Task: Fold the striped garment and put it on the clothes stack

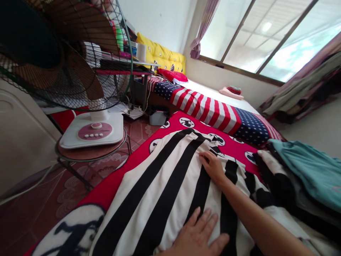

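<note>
A shirt with wide black and white stripes (170,181) lies spread out on a red bed cover. My left hand (198,233) rests flat on its lower part, fingers spread. Higher up, near the collar, my right hand (213,167) has its fingers curled together on the cloth and appears to pinch it. The collar area (213,144) is crumpled just beyond those fingers. Toward the right, the sleeve side of the shirt lies bunched, and my right forearm partly covers it.
Folded clothes, a teal one (309,170) on top, are stacked at right. A large fan (92,131) stands on a round stool (119,142) at left. Beyond the red cover (144,153) is a bed with a stars-and-stripes cloth (202,106). Clothes hang at far right (301,89).
</note>
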Demonstrator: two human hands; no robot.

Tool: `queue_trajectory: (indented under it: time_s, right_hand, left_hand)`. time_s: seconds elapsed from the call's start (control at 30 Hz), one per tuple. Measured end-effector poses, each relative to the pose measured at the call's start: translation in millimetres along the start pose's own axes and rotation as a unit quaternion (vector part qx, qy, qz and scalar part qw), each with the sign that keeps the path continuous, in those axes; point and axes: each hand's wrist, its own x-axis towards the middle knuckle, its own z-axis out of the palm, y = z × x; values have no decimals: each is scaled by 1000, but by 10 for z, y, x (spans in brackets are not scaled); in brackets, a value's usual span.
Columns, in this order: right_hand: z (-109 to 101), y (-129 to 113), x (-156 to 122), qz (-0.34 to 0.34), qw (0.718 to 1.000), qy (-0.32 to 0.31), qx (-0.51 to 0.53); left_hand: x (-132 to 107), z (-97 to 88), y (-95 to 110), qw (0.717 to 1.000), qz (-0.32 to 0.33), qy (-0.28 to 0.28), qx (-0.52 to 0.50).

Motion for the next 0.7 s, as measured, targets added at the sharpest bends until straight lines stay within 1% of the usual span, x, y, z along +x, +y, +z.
queue_trajectory:
  time_s: [0.07,0.1,0.17,0.27,0.33,0.37,0.43,0.47,0.53,0.57,0.6,0.63,0.67,0.7]
  right_hand:
    - [-41,179,5,-6,993,-36,-114]
    - [-37,245,42,8,984,-49,-169]
    - [2,317,156,56,964,-67,-251]
    - [67,275,329,126,944,-76,-295]
    - [75,156,367,162,939,-90,-289]
    - [66,73,341,174,940,-102,-277]
    - [32,-130,176,168,946,-127,-246]
    - [11,-237,36,147,953,-133,-231]
    - [-38,-421,-327,76,968,-131,-200]
    - [-71,-475,-524,38,974,-128,-183]
    - [-112,-490,-711,10,978,-127,-167]
    - [-162,-460,-874,-4,979,-126,-159]
    - [-220,-382,-1002,-2,979,-124,-160]
    - [-283,-259,-1089,16,978,-117,-170]
  left_hand:
    - [-13,-22,-16,1000,10,-14,-8]
    - [-22,-27,-23,1000,12,-19,-12]
    - [-42,-42,-34,999,12,-31,-23]
    - [-56,-141,-57,996,12,-65,-65]
    - [-50,-258,-77,988,9,-103,-118]
    - [-45,-320,-85,982,2,-119,-146]
    - [-36,-422,-90,971,-23,-138,-192]
    - [-32,-456,-87,967,-38,-140,-208]
    - [-24,-484,-68,962,-66,-136,-228]
    - [-19,-483,-55,960,-76,-132,-236]
    - [-13,-476,-42,958,-85,-129,-241]
    - [-6,-465,-30,957,-93,-124,-244]
    - [1,-452,-19,957,-101,-119,-245]
    - [5,-438,-12,957,-107,-113,-245]
